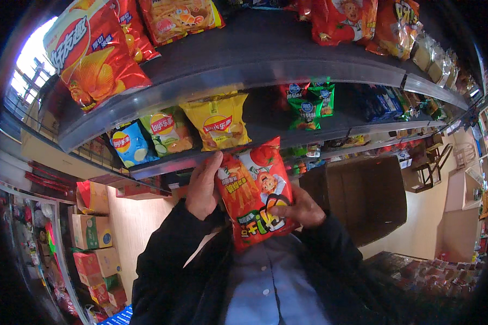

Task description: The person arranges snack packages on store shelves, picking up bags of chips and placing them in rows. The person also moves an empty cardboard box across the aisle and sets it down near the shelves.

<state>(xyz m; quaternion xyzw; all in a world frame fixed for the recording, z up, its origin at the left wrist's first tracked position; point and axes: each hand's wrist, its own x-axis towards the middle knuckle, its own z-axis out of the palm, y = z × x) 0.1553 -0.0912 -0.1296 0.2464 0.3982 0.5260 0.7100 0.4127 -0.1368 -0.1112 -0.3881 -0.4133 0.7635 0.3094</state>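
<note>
A red snack bag (248, 178), printed with fries, a tomato and a cartoon figure, is held upright in front of my chest. My left hand (203, 189) supports its left edge, thumb pointing up and its other fingers mostly hidden. On the opposite side, my right hand (305, 209) grips the bag with the thumb across its front. Just beyond the bag's top, a yellow Lay's chip bag (216, 120) stands on the lower shelf (264, 136). Beside that are a green Lay's bag (166, 130) and a blue one (131, 142).
Large red chip bags (101, 61) stand on the upper shelf (244, 53), whose clear front strip juts out above my hands. An open cardboard box (364, 199) is at my right. Stacked cartons (91, 231) line the left side. Small green snack bags (307, 113) sit farther right.
</note>
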